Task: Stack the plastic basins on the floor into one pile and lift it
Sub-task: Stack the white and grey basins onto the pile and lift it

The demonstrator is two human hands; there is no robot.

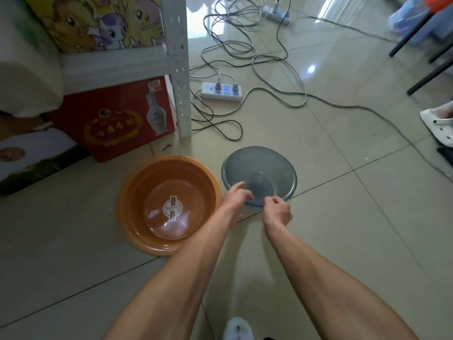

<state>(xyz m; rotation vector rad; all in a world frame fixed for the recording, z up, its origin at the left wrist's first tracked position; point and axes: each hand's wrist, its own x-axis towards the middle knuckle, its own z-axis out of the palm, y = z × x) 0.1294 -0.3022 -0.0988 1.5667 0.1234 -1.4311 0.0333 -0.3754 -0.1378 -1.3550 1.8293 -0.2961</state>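
Two basins sit side by side on the tiled floor. The larger orange basin [169, 204] is on the left, with a round label on its bottom. The smaller grey translucent basin [259, 173] is to its right. My left hand [236, 196] is at the grey basin's near-left rim, fingers curled over the edge. At the near rim is my right hand [277, 209], fingers bent and pinching toward it. Whether either hand firmly grips the rim is unclear. The grey basin rests on the floor.
A red box [122, 121] and a white shelf post [180, 69] stand behind the orange basin. A power strip [221, 92] and tangled cables [257, 57] lie beyond. Black furniture legs [416, 33] and a slipper [438, 128] are at right. My slippered foot [237, 330] is below.
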